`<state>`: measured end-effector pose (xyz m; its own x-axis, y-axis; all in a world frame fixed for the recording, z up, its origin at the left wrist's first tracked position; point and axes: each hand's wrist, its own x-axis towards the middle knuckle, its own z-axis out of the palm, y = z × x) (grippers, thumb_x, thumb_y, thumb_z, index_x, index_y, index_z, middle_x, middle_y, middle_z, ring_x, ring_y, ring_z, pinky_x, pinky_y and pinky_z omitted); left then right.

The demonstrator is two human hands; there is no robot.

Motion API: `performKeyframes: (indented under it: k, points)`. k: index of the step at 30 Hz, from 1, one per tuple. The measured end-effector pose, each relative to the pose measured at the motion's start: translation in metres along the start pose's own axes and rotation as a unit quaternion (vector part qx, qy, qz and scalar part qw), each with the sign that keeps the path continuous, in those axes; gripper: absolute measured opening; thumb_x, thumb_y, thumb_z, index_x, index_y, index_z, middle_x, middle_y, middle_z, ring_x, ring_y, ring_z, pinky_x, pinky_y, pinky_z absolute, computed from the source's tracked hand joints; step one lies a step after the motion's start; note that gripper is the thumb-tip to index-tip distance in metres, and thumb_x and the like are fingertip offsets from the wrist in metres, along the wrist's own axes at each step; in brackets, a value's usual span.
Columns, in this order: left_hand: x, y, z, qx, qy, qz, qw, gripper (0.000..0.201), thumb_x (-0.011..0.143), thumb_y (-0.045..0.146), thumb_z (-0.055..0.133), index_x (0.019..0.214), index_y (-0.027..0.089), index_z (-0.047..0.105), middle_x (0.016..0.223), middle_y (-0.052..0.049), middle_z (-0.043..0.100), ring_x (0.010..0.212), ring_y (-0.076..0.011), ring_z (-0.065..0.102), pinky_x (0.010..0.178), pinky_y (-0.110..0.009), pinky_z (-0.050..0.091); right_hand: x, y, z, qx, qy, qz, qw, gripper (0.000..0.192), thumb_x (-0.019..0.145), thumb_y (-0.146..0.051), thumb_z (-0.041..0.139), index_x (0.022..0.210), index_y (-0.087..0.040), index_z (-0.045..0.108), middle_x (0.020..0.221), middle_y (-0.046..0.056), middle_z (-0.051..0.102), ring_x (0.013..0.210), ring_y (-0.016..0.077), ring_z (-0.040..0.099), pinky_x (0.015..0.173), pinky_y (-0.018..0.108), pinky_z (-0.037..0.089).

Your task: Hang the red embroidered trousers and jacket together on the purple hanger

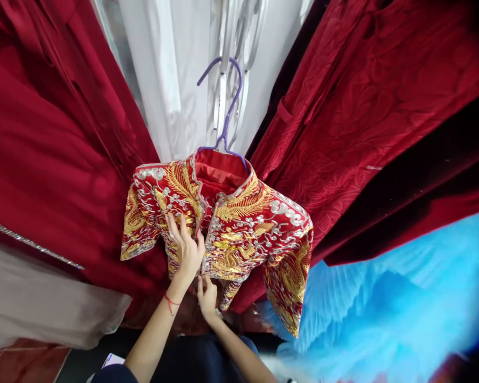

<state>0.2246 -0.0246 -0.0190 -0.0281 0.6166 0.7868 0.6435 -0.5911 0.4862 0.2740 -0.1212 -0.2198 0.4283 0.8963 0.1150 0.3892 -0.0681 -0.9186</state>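
Centrally, your left hand [187, 250] pinches the jacket [223, 223] front; right hand [206, 297] fingers grip its hem. Tugging downward could slip it off the hanger [225, 114].

dark red garments [43, 159] hanging at left | patterned red velvet robe [363, 106] hanging at right | white fabric [171, 69] behind, centre | blue pleated tulle [403, 308] lower right | pale beige cloth [32, 298] lower left
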Motion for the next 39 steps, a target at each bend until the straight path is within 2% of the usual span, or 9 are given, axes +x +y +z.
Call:
performKeyframes:
  k: [12, 15, 18, 21, 24, 29, 33, 36, 39]
  points:
    - [-0.003, -0.012, -0.027, -0.101, -0.065, 0.056, 0.991, 0.083, 0.09, 0.007, 0.044, 0.161, 0.027, 0.005, 0.17, -0.013, 0.002, 0.157, -0.0297, 0.001, 0.126, -0.06, 0.017, -0.035, -0.009, 0.011, -0.03, 0.113, 0.065, 0.991, 0.048, 0.095, -0.058, 0.039, 0.081, -0.021, 0.066, 0.053, -0.001, 0.058, 0.046, 0.0166, 0.051, 0.051, 0.026, 0.039]
    - [0.008, -0.031, -0.05, -0.09, -0.095, 0.071, 0.989, 0.077, 0.09, 0.004, 0.039, 0.16, 0.028, 0.018, 0.169, -0.011, 0.014, 0.156, -0.0276, 0.013, 0.126, -0.054, 0.022, -0.039, -0.013, -0.006, -0.03, 0.139, 0.075, 0.987, 0.051, 0.092, -0.062, 0.04, 0.082, -0.02, 0.068, 0.059, 0.003, 0.063, 0.052, 0.0193, 0.057, 0.054, 0.028, 0.044]
    - [0.016, -0.064, -0.077, -0.081, -0.098, 0.071, 0.989, 0.075, 0.089, 0.002, 0.038, 0.158, 0.029, 0.029, 0.164, -0.01, 0.032, 0.152, -0.027, 0.028, 0.125, -0.05, 0.029, -0.043, -0.013, -0.039, -0.039, 0.166, 0.084, 0.982, 0.052, 0.089, -0.064, 0.041, 0.081, -0.021, 0.069, 0.067, 0.007, 0.068, 0.061, 0.0226, 0.062, 0.058, 0.031, 0.048]
    - [0.011, -0.096, -0.095, -0.097, -0.088, 0.027, 0.991, 0.074, 0.088, 0.003, 0.037, 0.157, 0.029, 0.032, 0.153, -0.01, 0.049, 0.143, -0.0245, 0.045, 0.121, -0.044, 0.038, -0.048, -0.013, -0.071, -0.052, 0.167, 0.087, 0.981, 0.05, 0.086, -0.064, 0.044, 0.08, -0.022, 0.07, 0.067, 0.007, 0.068, 0.06, 0.0237, 0.063, 0.057, 0.032, 0.049]
    - [0.0, -0.109, -0.101, -0.111, -0.081, -0.023, 0.99, 0.067, 0.091, 0.009, 0.039, 0.155, 0.025, 0.035, 0.147, -0.012, 0.055, 0.137, -0.0255, 0.052, 0.117, -0.043, 0.042, -0.057, -0.019, -0.084, -0.059, 0.137, 0.08, 0.986, 0.049, 0.084, -0.065, 0.047, 0.076, -0.022, 0.069, 0.062, 0.005, 0.065, 0.054, 0.0216, 0.06, 0.053, 0.031, 0.047]
    - [0.008, -0.091, -0.099, -0.13, -0.092, 0.008, 0.987, 0.07, 0.09, 0.026, 0.061, 0.154, 0.02, 0.034, 0.147, -0.018, 0.053, 0.137, -0.0294, 0.051, 0.118, -0.046, 0.04, -0.061, -0.054, -0.078, -0.066, 0.07, 0.045, 0.994, 0.05, 0.084, -0.065, 0.054, 0.061, -0.02, 0.059, 0.052, 0.0, 0.056, 0.047, 0.0154, 0.051, 0.048, 0.027, 0.04]
    - [0.034, -0.065, -0.098, -0.129, -0.071, 0.066, 0.987, 0.086, 0.084, 0.04, 0.072, 0.155, 0.018, 0.03, 0.152, -0.021, 0.045, 0.143, -0.0323, 0.043, 0.119, -0.049, 0.036, -0.042, -0.103, -0.097, -0.082, 0.064, 0.003, 0.995, 0.044, 0.09, -0.058, 0.055, 0.068, -0.019, 0.061, 0.055, -0.002, 0.054, 0.051, 0.013, 0.048, 0.052, 0.025, 0.038]
    - [0.047, -0.041, -0.093, -0.127, -0.057, 0.08, 0.987, 0.097, 0.081, 0.049, 0.074, 0.157, 0.018, 0.022, 0.158, -0.022, 0.036, 0.148, -0.0338, 0.035, 0.121, -0.05, 0.031, -0.021, -0.144, -0.124, -0.101, 0.118, -0.048, 0.987, 0.036, 0.094, -0.051, 0.053, 0.082, -0.019, 0.064, 0.073, 0.002, 0.063, 0.065, 0.0151, 0.056, 0.063, 0.026, 0.044]
    - [0.05, -0.013, -0.081, -0.106, -0.07, 0.051, 0.991, 0.112, 0.078, 0.053, 0.075, 0.16, 0.015, 0.008, 0.163, -0.027, 0.019, 0.153, -0.0383, 0.02, 0.122, -0.057, 0.025, 0.002, -0.18, -0.139, -0.17, 0.248, -0.151, 0.942, 0.03, 0.097, -0.046, 0.051, 0.093, -0.019, 0.064, 0.087, 0.007, 0.065, 0.081, 0.0199, 0.061, 0.077, 0.033, 0.05]
